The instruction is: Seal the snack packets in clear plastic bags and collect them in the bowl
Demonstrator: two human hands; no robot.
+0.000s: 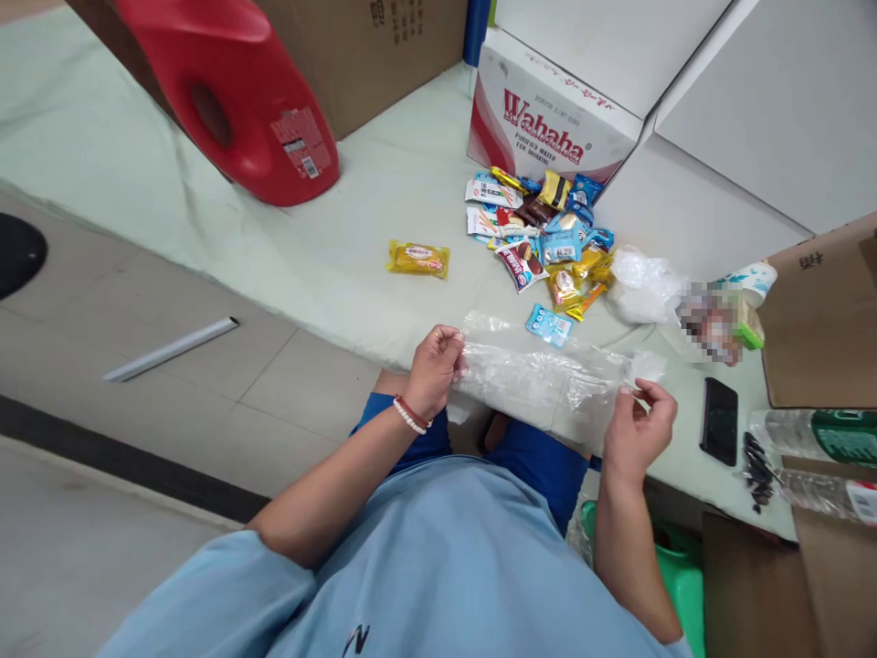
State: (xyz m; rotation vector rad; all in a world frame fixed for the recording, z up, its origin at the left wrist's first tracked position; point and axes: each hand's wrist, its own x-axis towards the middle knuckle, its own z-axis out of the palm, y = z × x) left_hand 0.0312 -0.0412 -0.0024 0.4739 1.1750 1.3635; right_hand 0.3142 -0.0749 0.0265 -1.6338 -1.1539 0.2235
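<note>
Left fingers and right fingers are both pinching this clear plastic bag, stretched between them, wrapped snacks heaped just beyond.

- White-and-red cardboard box: big red "Wahaha®", then "PURIFIED WATER FOR DRINKING"
- Light blue fabric T-shirt: dark letter, looks like an "M"
- Red plastic jug: label's way too tiny, tbh

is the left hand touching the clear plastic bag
Touching: the head view shows the left hand pinching the left end of the clear plastic bag between thumb and fingers.
</note>
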